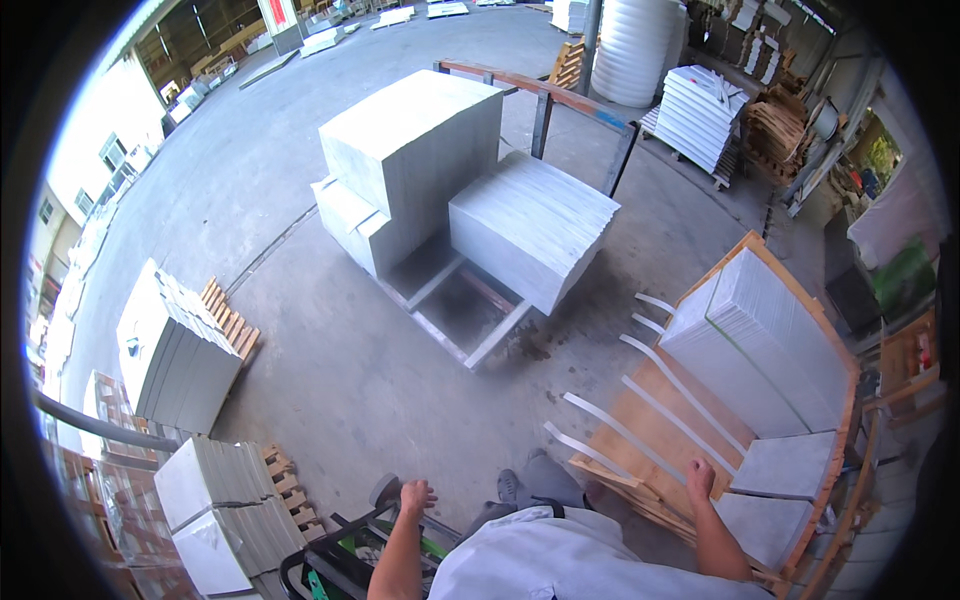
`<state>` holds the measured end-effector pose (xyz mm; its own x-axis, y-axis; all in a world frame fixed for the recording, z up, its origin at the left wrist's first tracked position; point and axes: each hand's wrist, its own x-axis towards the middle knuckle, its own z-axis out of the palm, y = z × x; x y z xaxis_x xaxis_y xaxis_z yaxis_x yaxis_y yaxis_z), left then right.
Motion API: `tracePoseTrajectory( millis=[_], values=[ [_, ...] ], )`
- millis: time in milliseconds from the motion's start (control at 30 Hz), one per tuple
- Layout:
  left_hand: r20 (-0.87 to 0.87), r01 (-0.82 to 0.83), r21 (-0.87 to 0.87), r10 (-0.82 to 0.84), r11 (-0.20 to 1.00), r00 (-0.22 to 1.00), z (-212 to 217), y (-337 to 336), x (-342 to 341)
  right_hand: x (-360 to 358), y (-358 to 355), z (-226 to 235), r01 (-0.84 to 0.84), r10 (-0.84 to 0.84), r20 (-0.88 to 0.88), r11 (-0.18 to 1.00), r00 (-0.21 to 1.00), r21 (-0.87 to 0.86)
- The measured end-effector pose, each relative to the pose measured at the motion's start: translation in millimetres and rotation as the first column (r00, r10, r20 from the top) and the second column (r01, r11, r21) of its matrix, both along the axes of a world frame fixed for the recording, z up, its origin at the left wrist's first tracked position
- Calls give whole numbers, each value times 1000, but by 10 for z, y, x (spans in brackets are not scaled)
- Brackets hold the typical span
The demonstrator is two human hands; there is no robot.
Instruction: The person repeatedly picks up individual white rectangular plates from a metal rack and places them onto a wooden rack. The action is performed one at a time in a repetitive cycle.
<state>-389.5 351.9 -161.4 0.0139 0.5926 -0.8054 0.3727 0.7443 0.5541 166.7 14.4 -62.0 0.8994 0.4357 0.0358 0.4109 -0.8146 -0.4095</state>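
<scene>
My left hand (pixel 417 497) is held out in front of me, above the black frame of a wheeled machine with green parts (pixel 345 548). Its fingers are loosely bent and a little apart, with nothing seen in them. Over the wooden crate (pixel 640 405) at my right, my right hand (pixel 700 476) is curled into a loose fist, and no object shows in it. Pale stone tiles (pixel 765 335) stand packed on edge inside the crate, bound by a green strap. Long white strips (pixel 660 430) lie across the bare wood and stick out past its edge.
Large pale stone blocks (pixel 410 130) rest ahead on a metal frame (pixel 440 310) with a rusty rail (pixel 560 95). Stacked slabs on pallets stand at left (pixel 185 350) and near left (pixel 215 510). A white foam roll (pixel 638 50) and another slab stack (pixel 700 115) are far right.
</scene>
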Motion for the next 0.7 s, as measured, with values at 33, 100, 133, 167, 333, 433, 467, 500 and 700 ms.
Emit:
tracePoseTrajectory(
  millis=[33, 100, 133, 167, 333, 433, 467, 500, 700],
  values=[
    [11, -40, -38, 41, 998, 999, -7, 16, -38, 38, 160, -77, 8, -8, -29, 1000, 1000, 2],
    [1, -112, -97, 112, 989, 994, -27, 41, -116, 135, 465, -293, 16, -16, -88, 1000, 996, 5],
    [1, -149, -102, 150, 984, 989, -45, 86, -137, 185, 611, -436, 71, -70, -189, 997, 980, -2],
    [0, -184, -106, 185, 977, 983, -62, 149, -146, 248, 776, -604, 107, -101, -278, 994, 955, 6],
    [-32, -234, -94, 232, 968, 972, -79, 773, -20, 465, 1776, -1389, 60, -33, -426, 997, 904, 52],
    [-79, -202, -105, 194, 974, 978, 45, 1263, 167, 321, 2433, -1454, 197, -62, -681, 973, 730, 122],
    [-68, -185, -81, 179, 980, 981, 80, 1469, 247, 292, 2654, -1412, 225, -59, -726, 965, 685, 133],
    [-61, -164, -54, 160, 985, 985, 100, 1700, 339, 271, 2906, -1375, 257, -65, -765, 957, 640, 133],
    [7, -140, 9, 140, 990, 990, 209, 2790, 798, 333, 4034, -1095, 185, -27, -808, 977, 588, 102]
  ],
)
